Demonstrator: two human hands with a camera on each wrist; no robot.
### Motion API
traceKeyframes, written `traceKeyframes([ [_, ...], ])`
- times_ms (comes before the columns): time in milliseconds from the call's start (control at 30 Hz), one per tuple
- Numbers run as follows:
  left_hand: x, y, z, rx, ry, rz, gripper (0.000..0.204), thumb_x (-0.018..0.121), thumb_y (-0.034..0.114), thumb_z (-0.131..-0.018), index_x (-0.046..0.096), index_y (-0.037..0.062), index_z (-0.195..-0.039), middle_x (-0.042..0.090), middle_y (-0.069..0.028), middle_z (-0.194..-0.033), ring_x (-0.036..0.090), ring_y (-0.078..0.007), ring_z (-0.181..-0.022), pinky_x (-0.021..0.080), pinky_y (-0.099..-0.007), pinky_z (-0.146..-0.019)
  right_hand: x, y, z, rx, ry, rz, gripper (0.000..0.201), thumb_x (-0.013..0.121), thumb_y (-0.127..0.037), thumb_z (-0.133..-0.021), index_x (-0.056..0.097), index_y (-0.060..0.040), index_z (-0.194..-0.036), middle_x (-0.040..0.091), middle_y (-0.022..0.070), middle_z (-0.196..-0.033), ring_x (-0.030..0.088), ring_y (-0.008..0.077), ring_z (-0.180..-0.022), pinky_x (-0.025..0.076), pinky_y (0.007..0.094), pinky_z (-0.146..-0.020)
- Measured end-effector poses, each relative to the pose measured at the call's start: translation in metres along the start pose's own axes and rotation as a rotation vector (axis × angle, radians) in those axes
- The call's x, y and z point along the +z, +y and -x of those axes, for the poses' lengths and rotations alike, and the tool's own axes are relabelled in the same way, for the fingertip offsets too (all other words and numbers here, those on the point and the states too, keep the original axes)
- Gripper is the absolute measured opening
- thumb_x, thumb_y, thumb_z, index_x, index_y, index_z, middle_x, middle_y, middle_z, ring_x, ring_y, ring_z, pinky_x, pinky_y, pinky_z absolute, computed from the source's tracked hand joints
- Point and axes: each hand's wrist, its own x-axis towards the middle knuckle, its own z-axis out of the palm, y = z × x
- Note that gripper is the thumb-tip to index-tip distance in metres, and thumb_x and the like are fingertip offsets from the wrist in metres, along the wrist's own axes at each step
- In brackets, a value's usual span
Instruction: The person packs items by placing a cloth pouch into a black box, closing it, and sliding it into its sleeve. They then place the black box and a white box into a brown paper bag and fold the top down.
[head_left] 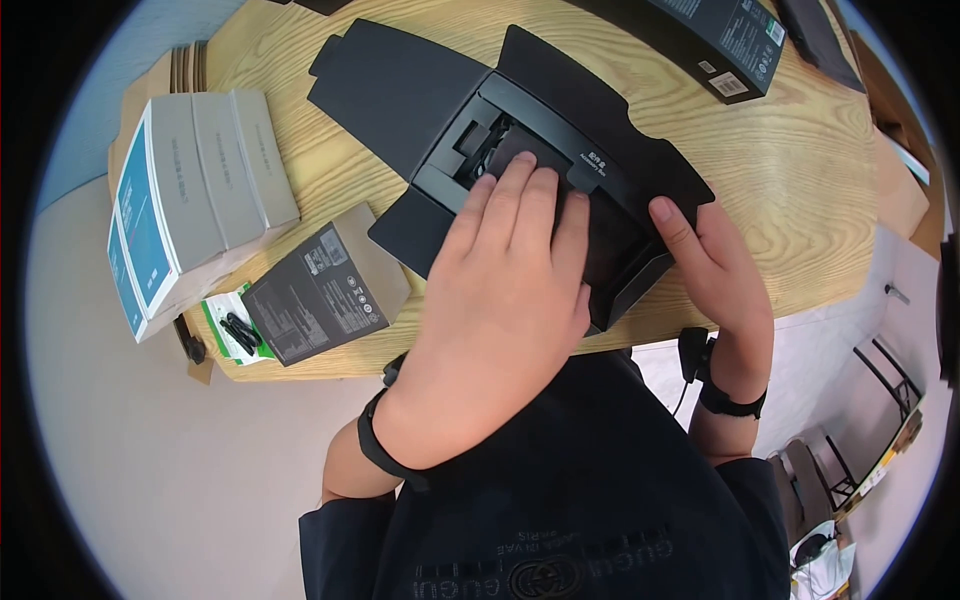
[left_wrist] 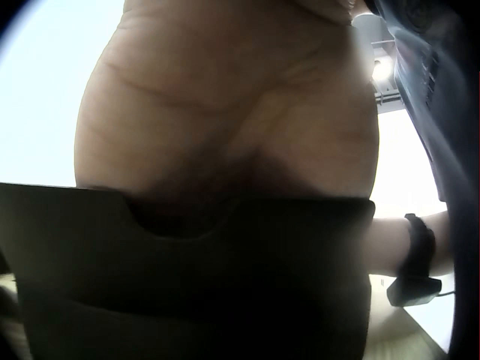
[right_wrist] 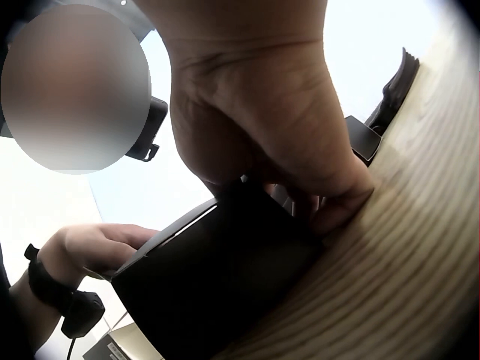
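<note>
Pale wood grain runs across the tabletop (head_left: 800, 230), with a light floor (head_left: 220, 470) beyond its edge. Three grey-sided boxes (head_left: 215, 175) stand in a row at the left; near them are a dark printed carton (head_left: 320, 295) and a coiled black cable (head_left: 240, 332) on green-and-white packaging. Another black carton (head_left: 720, 45) lies at the far edge.

Nearest the person, an open black box (head_left: 612, 190) sits on the tabletop with its flaps spread, white lettering on its inner panel. The left hand (head_left: 510, 270) reaches across into it, fingers nearly straight and slightly apart, the tips resting on a dark piece inside. The right hand (head_left: 722, 262) grips the box's right corner, thumb on the flap; its other fingers are mostly hidden in the head view.
</note>
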Motion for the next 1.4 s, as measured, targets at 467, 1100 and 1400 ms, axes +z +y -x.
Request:
traceKeyframes([
  [467,0.009,-0.009,-0.014,0.041,0.047,-0.062,0.051,0.073,0.022,-0.076,0.065,-0.0047,-0.118,0.059,-0.0246,-0.129,0.059,-0.0363,-0.126,0.046,-0.043,-0.105,0.0,-0.002,-0.002,-0.017,0.012,0.012,0.036,0.057,-0.028,-0.107,0.063,0.0027,-0.124,0.064,0.0186,-0.106,0.053,0.0345,-0.106,0.042,0.0415,-0.098],
  [1100,0.013,-0.011,-0.004,-0.04,0.01,-0.148,0.065,0.071,0.043,-0.089,0.062,-0.0031,-0.135,0.053,-0.0263,-0.148,0.047,-0.0385,-0.141,0.031,-0.0484,-0.119,-0.001,0.002,-0.005,0.106,-0.068,-0.07,0.042,0.06,-0.023,-0.105,0.057,-0.0005,-0.141,0.061,0.0213,-0.12,0.054,0.0337,-0.117,0.041,0.04,-0.105],
  [1400,-0.034,-0.007,0.05,0.041,-0.073,-0.017,0.055,0.08,0.031,-0.083,0.066,0.0064,-0.13,0.053,-0.0185,-0.148,0.036,-0.0395,-0.148,0.026,-0.0573,-0.121,-0.015,0.017,-0.006,-0.301,-0.236,-0.107,0.079,0.08,-0.05,-0.085,0.056,-0.0136,-0.15,0.051,0.02,-0.144,0.049,0.0376,-0.131,0.035,0.0447,-0.114],
])
